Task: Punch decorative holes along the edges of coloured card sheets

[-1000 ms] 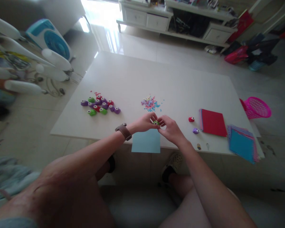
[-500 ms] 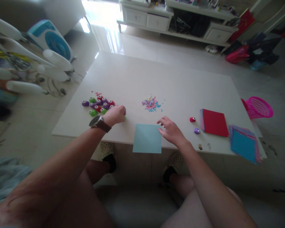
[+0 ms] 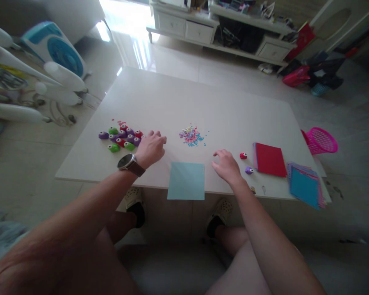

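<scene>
the cluster of one-eyed craft punches (image 3: 122,134) sits at ten o'clock of the pale blue sheet (image 3: 186,180). at its edge, your left hand (image 3: 153,148) shows bent, parted fingers; any grip beneath cannot be told. the green punch, between both hands a second ago, is now out of sight, so your right hand (image 3: 226,164), near three o'clock, is free, fingers loosely parted. confetti (image 3: 192,135) lies at twelve.

Single head-worn view, looking forward and down, white table (image 3: 233,119) near, drawer cabinet (image 3: 199,32) far
</scene>
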Motion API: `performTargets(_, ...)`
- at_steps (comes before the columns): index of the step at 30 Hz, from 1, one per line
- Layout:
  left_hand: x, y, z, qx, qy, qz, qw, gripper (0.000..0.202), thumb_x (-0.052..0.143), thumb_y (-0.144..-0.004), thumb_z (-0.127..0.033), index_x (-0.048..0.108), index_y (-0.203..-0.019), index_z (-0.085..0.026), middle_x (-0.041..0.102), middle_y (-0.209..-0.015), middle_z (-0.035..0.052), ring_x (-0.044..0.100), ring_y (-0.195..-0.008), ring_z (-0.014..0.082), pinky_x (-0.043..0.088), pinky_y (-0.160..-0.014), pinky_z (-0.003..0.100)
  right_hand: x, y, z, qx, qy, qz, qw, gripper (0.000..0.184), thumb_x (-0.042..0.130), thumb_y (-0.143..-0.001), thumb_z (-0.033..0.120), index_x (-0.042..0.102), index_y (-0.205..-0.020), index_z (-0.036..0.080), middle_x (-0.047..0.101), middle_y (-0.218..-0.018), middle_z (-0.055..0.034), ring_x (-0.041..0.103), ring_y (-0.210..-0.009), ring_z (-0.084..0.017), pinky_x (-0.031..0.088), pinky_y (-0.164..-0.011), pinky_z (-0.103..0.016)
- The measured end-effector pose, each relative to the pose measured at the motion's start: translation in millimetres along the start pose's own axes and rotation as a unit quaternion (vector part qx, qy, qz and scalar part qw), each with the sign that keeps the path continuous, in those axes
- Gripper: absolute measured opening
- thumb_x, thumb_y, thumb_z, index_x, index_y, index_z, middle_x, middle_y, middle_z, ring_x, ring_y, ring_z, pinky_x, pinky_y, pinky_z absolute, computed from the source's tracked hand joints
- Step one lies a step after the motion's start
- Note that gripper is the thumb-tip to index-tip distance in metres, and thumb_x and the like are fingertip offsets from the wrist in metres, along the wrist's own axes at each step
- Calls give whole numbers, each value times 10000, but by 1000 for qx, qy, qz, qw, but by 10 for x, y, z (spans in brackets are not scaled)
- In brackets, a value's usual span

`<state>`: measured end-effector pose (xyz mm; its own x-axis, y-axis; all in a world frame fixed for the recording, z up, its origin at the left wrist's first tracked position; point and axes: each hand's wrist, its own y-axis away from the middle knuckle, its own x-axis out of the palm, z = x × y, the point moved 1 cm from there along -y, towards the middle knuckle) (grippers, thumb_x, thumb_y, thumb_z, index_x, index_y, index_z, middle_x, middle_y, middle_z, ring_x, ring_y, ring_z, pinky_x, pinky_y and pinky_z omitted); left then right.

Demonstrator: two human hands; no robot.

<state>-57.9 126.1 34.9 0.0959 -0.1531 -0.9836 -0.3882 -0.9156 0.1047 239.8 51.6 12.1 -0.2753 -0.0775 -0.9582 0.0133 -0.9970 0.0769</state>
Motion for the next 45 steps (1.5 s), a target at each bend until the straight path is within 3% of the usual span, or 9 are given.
performTargets(3,65,14,-249,82,73,33,993,267,526,-854,-195,682,-1069,-178,646,-1137,123,551,-1116,275,490,-938,390,-64,-19,-342,101,51,-35,993,350,576,-860,253,616,-1188,138,596,-1249,-186,537,-1183,-319,427,-1050,-445)
performTargets(6,179,39,-449,146,114,72,980,252,561,-857,-208,669,-1085,-199,647,-1139,95,564,-1124,250,485,-942,363,-108,6,-649,159,74,-57,983,381,585,-865,290,591,-1214,137,566,-1298,-206,517,-1218,-321,428,-1051,-450)
performTargets(10,284,84,-639,201,119,104,967,254,641,-854,-231,658,-1107,-208,641,-1153,84,586,-1100,241,486,-910,342,-117,54,-805,190,84,-17,978,376,603,-858,320,598,-1183,131,585,-1230,-202,560,-1157,-311,463,-996,-429)
performTargets(13,315,117,-739,201,117,124,965,271,687,-871,-293,643,-1121,-198,639,-1154,86,619,-1043,241,499,-863,342,-99,63,-696,169,75,-1,983,331,574,-874,283,613,-1164,128,604,-1179,-186,596,-1067,-285,482,-925,-393)
performTargets(17,372,136,-796,178,100,119,972,397,741,-852,-334,594,-1184,-174,608,-1205,118,638,-1032,255,511,-861,354,-32,48,-407,58,15,50,997,179,538,-874,153,667,-996,163,629,-1066,-116,602,-924,-207,466,-855,-317)
performTargets(22,444,101,-736,126,89,130,979,518,791,-799,-317,545,-1231,-169,573,-1262,149,675,-966,248,522,-824,343,36,67,-126,-44,-90,131,986,198,584,-803,50,660,-936,177,651,-973,-51,595,-876,-160,454,-818,-258)
performTargets(27,441,39,-678,115,88,147,979,552,843,-743,-338,561,-1190,-175,630,-1169,117,677,-970,263,517,-803,336,43,114,-24,-66,-132,150,978,220,583,-788,21,658,-916,184,673,-931,-36,602,-829,-150,459,-788,-246)
performTargets(33,454,3,-659,119,83,153,977,466,863,-713,-353,607,-1060,-178,599,-1214,109,668,-906,227,520,-799,327,23,161,46,-82,-138,163,973,206,607,-781,33,659,-909,187,670,-908,-26,599,-799,-149,458,-761,-247)
performTargets(45,445,0,-651,114,100,155,976,474,868,-708,-349,608,-1065,-176,611,-1180,99,652,-900,227,508,-791,325,89,153,81,-117,-138,144,973,178,595,-765,35,625,-845,191,659,-901,-22,588,-778,-145,437,-723,-240)
